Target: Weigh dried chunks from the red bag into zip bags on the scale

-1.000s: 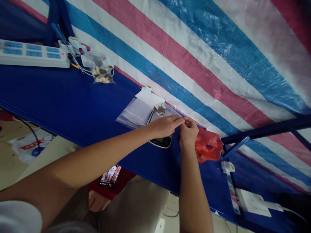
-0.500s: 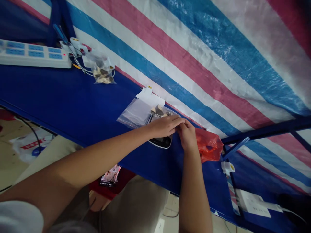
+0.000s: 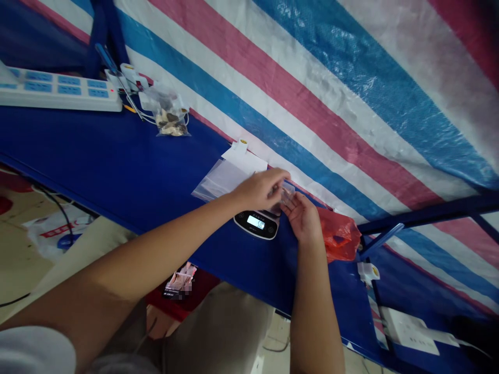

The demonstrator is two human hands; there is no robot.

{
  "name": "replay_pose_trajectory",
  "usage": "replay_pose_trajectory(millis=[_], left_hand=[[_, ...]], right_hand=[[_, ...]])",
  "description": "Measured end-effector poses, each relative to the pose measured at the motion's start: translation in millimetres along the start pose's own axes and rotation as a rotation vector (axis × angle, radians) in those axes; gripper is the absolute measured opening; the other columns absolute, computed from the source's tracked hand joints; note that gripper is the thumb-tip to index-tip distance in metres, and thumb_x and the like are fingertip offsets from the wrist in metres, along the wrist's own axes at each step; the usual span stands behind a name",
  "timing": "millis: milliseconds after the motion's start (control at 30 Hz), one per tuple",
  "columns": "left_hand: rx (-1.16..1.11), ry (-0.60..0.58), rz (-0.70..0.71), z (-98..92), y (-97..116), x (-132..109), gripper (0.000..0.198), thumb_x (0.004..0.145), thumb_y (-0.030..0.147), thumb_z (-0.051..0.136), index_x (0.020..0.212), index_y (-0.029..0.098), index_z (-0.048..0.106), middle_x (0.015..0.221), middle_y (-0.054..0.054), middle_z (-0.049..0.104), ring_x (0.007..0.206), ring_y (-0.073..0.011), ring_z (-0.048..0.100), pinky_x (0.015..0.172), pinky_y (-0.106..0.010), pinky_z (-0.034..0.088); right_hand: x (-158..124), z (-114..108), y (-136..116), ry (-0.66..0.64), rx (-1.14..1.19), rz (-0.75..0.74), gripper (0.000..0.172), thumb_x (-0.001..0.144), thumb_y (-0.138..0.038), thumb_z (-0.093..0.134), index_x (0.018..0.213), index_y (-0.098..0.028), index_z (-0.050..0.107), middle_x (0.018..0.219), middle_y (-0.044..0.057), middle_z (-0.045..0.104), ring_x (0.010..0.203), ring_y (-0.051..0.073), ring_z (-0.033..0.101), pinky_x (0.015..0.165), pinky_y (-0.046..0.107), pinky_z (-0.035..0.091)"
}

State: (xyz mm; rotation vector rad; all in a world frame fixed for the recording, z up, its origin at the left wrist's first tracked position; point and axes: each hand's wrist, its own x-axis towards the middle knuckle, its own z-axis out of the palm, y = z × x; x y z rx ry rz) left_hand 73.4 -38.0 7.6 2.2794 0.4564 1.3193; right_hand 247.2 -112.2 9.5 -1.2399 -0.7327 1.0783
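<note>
A clear plastic bag [image 3: 287,191] shows between my two hands, mostly hidden by the left one. My left hand [image 3: 262,189] is curled round the bag above the scale, thumb and fingers bent toward each other. On the right, my right hand [image 3: 304,215] has its palm turned up and its fingers stretched out, the tips touching the bag's edge. Below them lies a black kitchen scale [image 3: 255,231] with a lit display; its plate is largely covered. Flat clear bags [image 3: 218,182] and a white paper [image 3: 249,160] lie beside the scale.
A red plastic bag [image 3: 339,234] sits right of my right hand. Farther left are a filled clear bag [image 3: 171,123], a screwdriver [image 3: 117,78] and a power strip [image 3: 66,93]. A striped tarp [image 3: 273,78] rises behind the blue table [image 3: 117,156]. A phone [image 3: 181,280] lies below the table edge.
My hands have come apart, and the right fingers have straightened. The left hand now covers the slices in the bag. The scale's display has come into view, lit. The view has shifted slightly.
</note>
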Motion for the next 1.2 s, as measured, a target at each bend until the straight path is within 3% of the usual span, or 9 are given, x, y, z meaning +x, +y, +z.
replay_pose_trajectory(millis=[133, 233, 333, 433, 667, 800, 900, 1033, 1200], left_hand=[[0.001, 0.381, -0.307, -24.5, -35.5, 2.8, 0.021, 0.084, 0.014, 0.054, 0.104, 0.02, 0.055, 0.084, -0.001, 0.06, 0.073, -0.0119, 0.054, 0.07, -0.026, 0.046], [-0.001, 0.508, -0.445, -32.9, -59.3, 5.2, 0.017, 0.079, 0.01, 0.056, 0.093, 0.02, 0.056, 0.076, 0.002, 0.057, 0.065, -0.0101, 0.049, 0.066, -0.025, 0.043], [-0.054, 0.57, -0.511, -33.8, -71.7, 6.6, 0.016, 0.077, 0.008, 0.056, 0.088, 0.019, 0.056, 0.076, 0.002, 0.057, 0.061, -0.0089, 0.046, 0.064, -0.024, 0.042], [-0.071, 0.592, -0.569, -32.4, -77.7, 7.1, 0.015, 0.076, 0.009, 0.056, 0.086, 0.019, 0.057, 0.075, 0.002, 0.058, 0.061, -0.0093, 0.047, 0.064, -0.024, 0.041], [-0.103, 0.615, -0.626, -38.1, -80.5, 9.1, 0.005, 0.079, 0.019, 0.061, 0.078, 0.018, 0.056, 0.069, 0.002, 0.054, 0.059, -0.0096, 0.044, 0.06, -0.025, 0.037], [-0.068, 0.646, -0.572, -44.7, -70.1, 8.5, 0.041, 0.08, 0.027, 0.068, 0.058, 0.02, 0.035, 0.055, 0.005, 0.033, 0.055, -0.0086, 0.032, 0.057, -0.027, 0.029], [-0.027, 0.685, -0.518, -48.0, -60.6, 8.4, 0.057, 0.08, 0.029, 0.071, 0.055, 0.021, 0.02, 0.055, 0.006, 0.019, 0.055, -0.0083, 0.02, 0.054, -0.029, 0.022], [-0.064, 0.646, -0.529, -48.9, -53.9, 10.1, 0.055, 0.081, 0.018, 0.064, 0.053, 0.02, 0.016, 0.055, 0.005, 0.014, 0.054, -0.0084, 0.015, 0.052, -0.029, 0.018], [-0.081, 0.642, -0.527, -45.6, -54.3, 10.5, 0.053, 0.077, 0.009, 0.061, 0.051, 0.02, 0.018, 0.054, 0.005, 0.015, 0.053, -0.0073, 0.017, 0.051, -0.029, 0.02]], right_hand=[[0.2, 1.1, -0.4, 0.059, -0.053, -0.027, 0.033, 0.073, -0.041, 0.076, 0.092, -0.022, 0.056, 0.095, 0.005, 0.074, 0.084, 0.019, 0.073, 0.066, 0.029, 0.06], [0.3, 1.3, -1.1, 0.212, -0.167, -0.117, 0.047, 0.066, -0.042, 0.082, 0.098, -0.023, 0.054, 0.093, 0.003, 0.073, 0.076, 0.019, 0.072, 0.05, 0.025, 0.055], [3.0, -3.8, -1.5, 0.447, -0.249, -0.265, 0.041, 0.068, -0.045, 0.078, 0.092, -0.021, 0.054, 0.088, 0.003, 0.072, 0.062, 0.015, 0.068, 0.036, 0.019, 0.043], [7.4, -11.7, -0.7, 0.5, -0.249, -0.311, 0.035, 0.07, -0.046, 0.072, 0.084, -0.02, 0.054, 0.078, 0.0, 0.069, 0.051, 0.01, 0.061, 0.036, 0.018, 0.041], [11.1, -18.3, -0.2, 0.502, -0.278, -0.313, 0.033, 0.07, -0.048, 0.07, 0.081, -0.02, 0.055, 0.069, -0.003, 0.063, 0.047, 0.008, 0.053, 0.038, 0.019, 0.039], [12.1, -19.3, 0.2, 0.517, -0.274, -0.338, 0.032, 0.073, -0.047, 0.071, 0.076, -0.02, 0.054, 0.066, -0.004, 0.059, 0.046, 0.007, 0.046, 0.041, 0.02, 0.036], [11.6, -18.6, 1.2, 0.51, -0.261, -0.349, 0.042, 0.067, -0.045, 0.08, 0.067, -0.023, 0.043, 0.053, -0.01, 0.042, 0.044, 0.006, 0.037, 0.041, 0.021, 0.032], [6.8, -13.3, -1.5, 0.556, -0.093, -0.354, 0.068, 0.06, -0.036, 0.086, 0.062, -0.027, 0.019, 0.047, -0.014, 0.019, 0.04, 0.005, 0.023, 0.037, 0.022, 0.026], [3.4, -3.8, -7.1, 0.495, 0.032, -0.33, 0.061, 0.066, -0.029, 0.081, 0.059, -0.026, 0.021, 0.045, -0.014, 0.021, 0.036, 0.004, 0.022, 0.032, 0.022, 0.019]])
